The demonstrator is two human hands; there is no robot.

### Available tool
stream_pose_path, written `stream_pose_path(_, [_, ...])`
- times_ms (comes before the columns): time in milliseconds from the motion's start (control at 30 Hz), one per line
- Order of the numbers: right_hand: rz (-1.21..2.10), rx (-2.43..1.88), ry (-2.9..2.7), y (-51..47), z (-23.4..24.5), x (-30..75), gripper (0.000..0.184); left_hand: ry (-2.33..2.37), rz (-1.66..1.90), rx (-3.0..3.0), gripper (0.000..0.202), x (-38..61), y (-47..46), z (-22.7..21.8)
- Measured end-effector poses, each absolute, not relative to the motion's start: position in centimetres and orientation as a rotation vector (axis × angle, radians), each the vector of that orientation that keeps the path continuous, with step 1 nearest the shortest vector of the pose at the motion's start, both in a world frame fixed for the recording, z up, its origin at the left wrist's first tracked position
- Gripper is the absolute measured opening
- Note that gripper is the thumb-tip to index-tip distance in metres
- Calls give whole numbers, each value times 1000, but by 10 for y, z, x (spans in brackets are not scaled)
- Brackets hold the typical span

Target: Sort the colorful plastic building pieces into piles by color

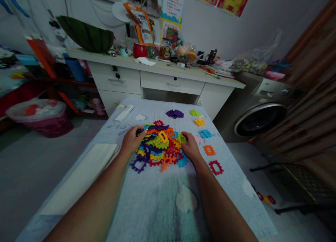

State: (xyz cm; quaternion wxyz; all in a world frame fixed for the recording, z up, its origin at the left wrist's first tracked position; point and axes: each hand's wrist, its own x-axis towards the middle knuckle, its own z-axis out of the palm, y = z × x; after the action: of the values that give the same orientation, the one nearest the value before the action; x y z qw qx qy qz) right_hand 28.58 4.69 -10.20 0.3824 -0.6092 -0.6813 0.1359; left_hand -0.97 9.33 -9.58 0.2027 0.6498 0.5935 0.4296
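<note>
A heap of flat plastic puzzle tiles (160, 146) in purple, orange, yellow, green and blue lies in the middle of a table covered with a pale blue cloth (157, 200). My left hand (133, 140) rests on the heap's left edge, fingers curled over the tiles. My right hand (191, 146) presses against the heap's right edge, fingers bent onto the pieces. Sorted apart lie a purple pile (174, 113), a green tile (195, 113), a yellow tile (200, 122), a blue tile (205, 134), an orange tile (209, 150) and a red tile (216, 167).
A folded white cloth (86, 172) lies along the table's left edge, a white box (124, 113) at its far left. Behind stands a cluttered white desk (157, 77) with a watermelon half (86, 35). A washing machine (259, 112) is at the right, a pink tub (39, 116) at the left.
</note>
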Motion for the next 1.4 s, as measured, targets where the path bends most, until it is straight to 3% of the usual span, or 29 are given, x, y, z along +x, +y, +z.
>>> stream_pose_path(933, [435,-1528,-1587,50,-113,288,61,1663,1243,1822,36,-9,89,-91])
stream_pose_path(1400, [489,-1484,-1497,45,-102,285,53,1614,1226,1873,42,-12,94,-101])
